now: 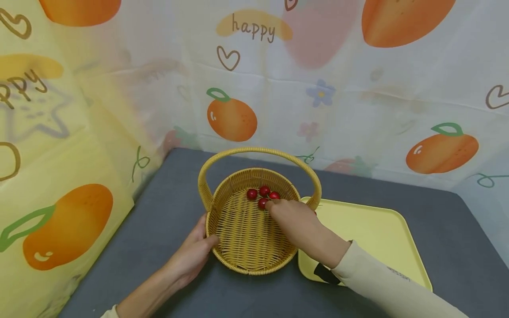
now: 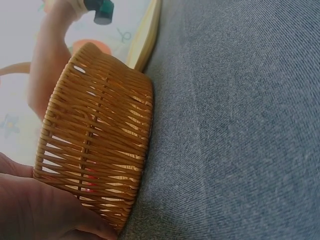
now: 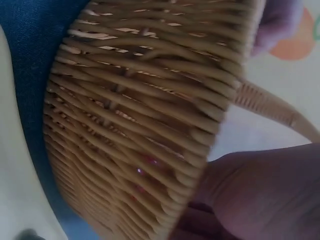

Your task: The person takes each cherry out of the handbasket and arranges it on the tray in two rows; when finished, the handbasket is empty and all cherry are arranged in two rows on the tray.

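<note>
A round yellow wicker basket (image 1: 249, 271) with a tall arched handle stands on the dark cloth. Several red cherries (image 1: 252, 194) lie towards the back of its woven floor. My left hand (image 1: 195, 254) grips the basket's left rim, thumb over the edge and fingers outside. Reaching in over the right side, my right hand (image 1: 296, 223) has its fingers curled down at the nearest cherry (image 1: 263, 203), seeming to pinch it. Its fingertips are mostly hidden. Through the weave in the right wrist view, bits of red cherry (image 3: 140, 171) show.
Right of the basket lies a pale yellow tray (image 1: 374, 229), partly under my right forearm. A dark patch (image 1: 327, 274) shows at its near edge. A small red bit (image 1: 315, 213) peeks out beside the right wrist. Printed cloth (image 1: 278, 101) hangs behind and at left.
</note>
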`<state>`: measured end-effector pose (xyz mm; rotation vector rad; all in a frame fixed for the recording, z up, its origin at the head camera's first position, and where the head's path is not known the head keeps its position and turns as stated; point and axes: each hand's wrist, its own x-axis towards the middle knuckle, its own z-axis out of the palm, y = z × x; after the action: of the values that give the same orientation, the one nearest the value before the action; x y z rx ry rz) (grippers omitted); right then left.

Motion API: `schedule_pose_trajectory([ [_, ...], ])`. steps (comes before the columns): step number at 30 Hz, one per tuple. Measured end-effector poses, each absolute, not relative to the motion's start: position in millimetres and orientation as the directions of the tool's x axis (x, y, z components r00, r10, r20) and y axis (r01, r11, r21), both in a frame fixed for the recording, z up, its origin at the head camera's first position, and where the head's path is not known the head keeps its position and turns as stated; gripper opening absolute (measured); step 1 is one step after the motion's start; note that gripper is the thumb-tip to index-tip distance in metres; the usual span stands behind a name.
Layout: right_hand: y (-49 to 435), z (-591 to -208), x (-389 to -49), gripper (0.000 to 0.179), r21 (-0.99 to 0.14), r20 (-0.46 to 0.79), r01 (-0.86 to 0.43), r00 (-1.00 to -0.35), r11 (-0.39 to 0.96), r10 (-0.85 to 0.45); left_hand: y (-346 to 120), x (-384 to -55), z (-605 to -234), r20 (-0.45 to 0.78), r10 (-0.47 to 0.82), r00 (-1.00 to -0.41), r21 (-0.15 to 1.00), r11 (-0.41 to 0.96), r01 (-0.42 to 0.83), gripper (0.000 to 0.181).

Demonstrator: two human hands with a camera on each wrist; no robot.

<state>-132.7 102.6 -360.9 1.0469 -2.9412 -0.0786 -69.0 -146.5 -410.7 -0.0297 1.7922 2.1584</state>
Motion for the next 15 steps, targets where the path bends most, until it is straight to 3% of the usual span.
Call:
schedule_pose_trajectory([
  [15, 98, -380, -140, 0.019, 0.151, 0.022, -0.632, -0.766, 0.76, -0.642, -147, -69, -414, -0.223, 0.243, -0.944, 0.954, -0.145, -0.262, 0.087],
])
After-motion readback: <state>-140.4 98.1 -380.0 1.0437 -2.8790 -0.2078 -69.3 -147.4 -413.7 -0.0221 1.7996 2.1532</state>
